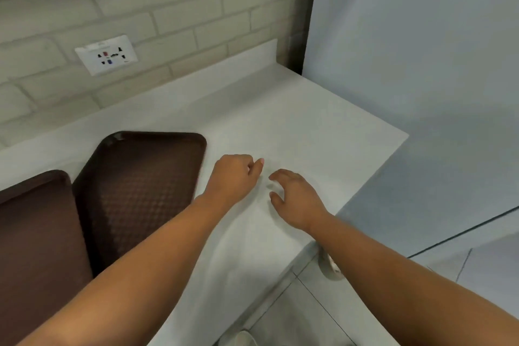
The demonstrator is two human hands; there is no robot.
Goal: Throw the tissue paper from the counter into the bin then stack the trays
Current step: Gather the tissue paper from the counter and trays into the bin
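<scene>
Pale counter (pixel 295 121) fills mid-frame. Two brown trays sit side by side on it, the big tray (pixel 33 247) at lower left and the other tray (pixel 140 182) just right of it. Dead centre, the left hand (pixel 233 177) has its fingers curled in, and I can't tell if it's gripping anything. The right hand (pixel 296 199) has its fingers spread and bent. The tissue (pixel 273 185) is maybe that white blur between them.
</scene>
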